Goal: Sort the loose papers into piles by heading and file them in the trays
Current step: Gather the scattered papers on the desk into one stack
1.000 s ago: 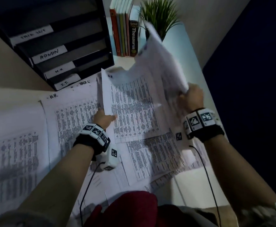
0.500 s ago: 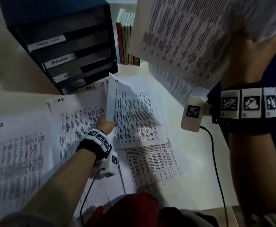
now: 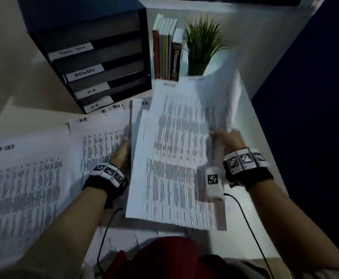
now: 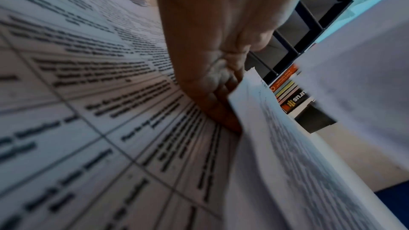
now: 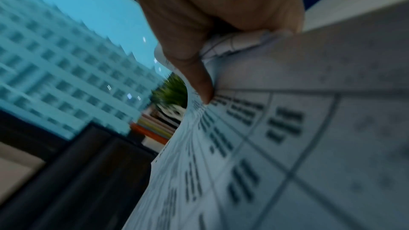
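Right hand [image 3: 228,140] clenched round curled sheets [image 3: 219,101]; left hand [image 3: 122,154] flat on H.R. pile [image 3: 102,133].

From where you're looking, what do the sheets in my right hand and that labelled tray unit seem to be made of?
Sheets: thin matte printer paper; they curl above the right hand and carry printed tables. Tray unit: dark, smooth shelves, probably plastic or coated metal; the dim light leaves that open. Its labels look like white paper strips, handwritten.

Black wristbands [image 3: 106,183] with white square-code tags, white wrist cameras [image 3: 214,183], black cables [image 3: 249,224]; arms bare.
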